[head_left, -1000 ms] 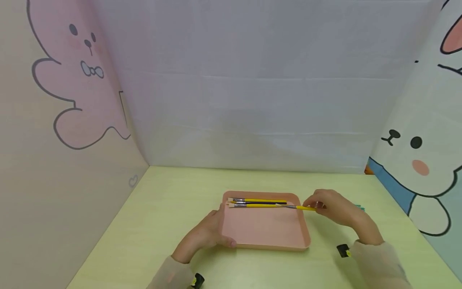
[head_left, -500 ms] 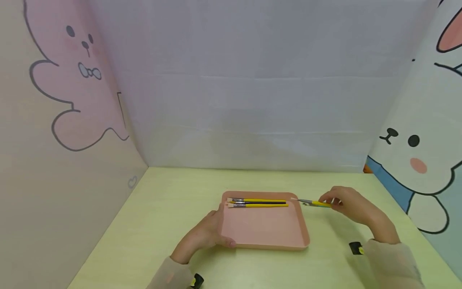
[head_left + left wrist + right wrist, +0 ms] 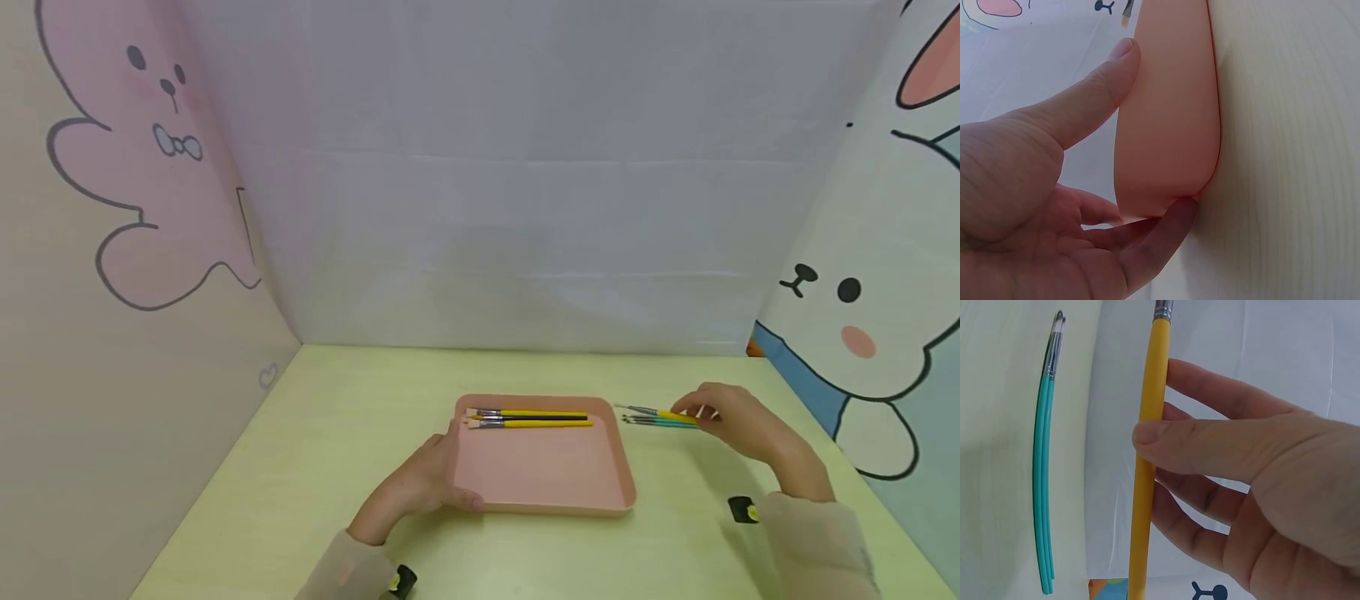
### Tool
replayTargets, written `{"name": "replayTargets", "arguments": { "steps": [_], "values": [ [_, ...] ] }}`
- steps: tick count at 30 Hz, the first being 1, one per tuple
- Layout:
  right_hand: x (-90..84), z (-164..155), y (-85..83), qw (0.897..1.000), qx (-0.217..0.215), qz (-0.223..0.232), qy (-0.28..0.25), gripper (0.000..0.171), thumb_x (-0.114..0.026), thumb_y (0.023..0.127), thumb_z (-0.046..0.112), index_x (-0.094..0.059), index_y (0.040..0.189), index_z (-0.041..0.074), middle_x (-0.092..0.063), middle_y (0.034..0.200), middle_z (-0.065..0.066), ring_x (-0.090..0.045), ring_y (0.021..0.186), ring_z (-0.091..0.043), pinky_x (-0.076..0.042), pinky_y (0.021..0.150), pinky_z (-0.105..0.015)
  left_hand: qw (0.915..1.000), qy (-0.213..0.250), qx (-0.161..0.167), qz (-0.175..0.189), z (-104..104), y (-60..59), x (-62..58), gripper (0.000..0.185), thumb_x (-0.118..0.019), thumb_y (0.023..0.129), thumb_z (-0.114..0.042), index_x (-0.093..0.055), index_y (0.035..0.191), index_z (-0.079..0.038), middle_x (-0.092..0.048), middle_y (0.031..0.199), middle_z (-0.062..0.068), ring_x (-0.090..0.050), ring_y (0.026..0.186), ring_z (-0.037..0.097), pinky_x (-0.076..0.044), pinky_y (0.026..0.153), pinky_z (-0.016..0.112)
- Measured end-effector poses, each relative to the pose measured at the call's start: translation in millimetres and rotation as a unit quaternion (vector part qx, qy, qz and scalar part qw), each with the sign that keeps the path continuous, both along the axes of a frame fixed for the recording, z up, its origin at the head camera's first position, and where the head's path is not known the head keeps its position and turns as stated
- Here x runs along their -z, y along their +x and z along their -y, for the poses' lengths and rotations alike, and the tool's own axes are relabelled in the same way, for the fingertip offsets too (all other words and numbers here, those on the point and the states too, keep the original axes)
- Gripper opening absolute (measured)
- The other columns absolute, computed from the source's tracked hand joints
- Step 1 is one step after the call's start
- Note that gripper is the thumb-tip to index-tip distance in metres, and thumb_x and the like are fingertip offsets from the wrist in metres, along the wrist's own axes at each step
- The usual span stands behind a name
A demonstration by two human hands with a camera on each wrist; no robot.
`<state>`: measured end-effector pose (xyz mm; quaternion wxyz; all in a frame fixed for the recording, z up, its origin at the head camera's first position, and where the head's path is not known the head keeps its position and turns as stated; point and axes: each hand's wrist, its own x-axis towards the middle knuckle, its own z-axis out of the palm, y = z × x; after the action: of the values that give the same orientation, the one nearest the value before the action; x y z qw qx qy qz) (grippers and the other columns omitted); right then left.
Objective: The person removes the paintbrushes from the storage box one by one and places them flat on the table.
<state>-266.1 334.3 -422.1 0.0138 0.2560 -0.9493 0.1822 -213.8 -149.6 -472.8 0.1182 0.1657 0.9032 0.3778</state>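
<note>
Yellow-handled paintbrush (image 3: 1147,456) was pinched in your right hand (image 3: 738,429), above bench (image 3: 337,467) right of shallow pink plastic tray (image 3: 543,475). Your left hand (image 3: 423,487) gripped tray's left edge. Risk: loose pinch could drop brush onto two teal brushes (image 3: 1044,487), scattering them.

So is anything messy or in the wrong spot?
Nothing stands out. Yellow and black paintbrushes lie neatly in the pink plastic tray; teal brushes lie on the green table, and the right hand holds a yellow-handled brush.
</note>
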Motion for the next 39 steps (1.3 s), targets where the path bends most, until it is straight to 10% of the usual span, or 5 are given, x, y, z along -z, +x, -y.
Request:
{"name": "replayTargets", "arguments": {
  "steps": [39],
  "values": [
    [46.4,-21.8,-20.8,0.999,-0.030,-0.037,0.015,0.026,-0.076,0.089,-0.010,-0.082,0.105,0.010,-0.071,0.093,0.004,-0.068,0.086,-0.022,-0.059,0.078,-0.040,0.9994,0.013,-0.022,0.022,-1.0,4.5,-3.1,0.130,-0.102,0.071,-0.031,-0.021,0.167,0.000,-0.057,0.137,0.021,-0.054,0.115,0.029,-0.045,0.105,0.055]
  ]
}}
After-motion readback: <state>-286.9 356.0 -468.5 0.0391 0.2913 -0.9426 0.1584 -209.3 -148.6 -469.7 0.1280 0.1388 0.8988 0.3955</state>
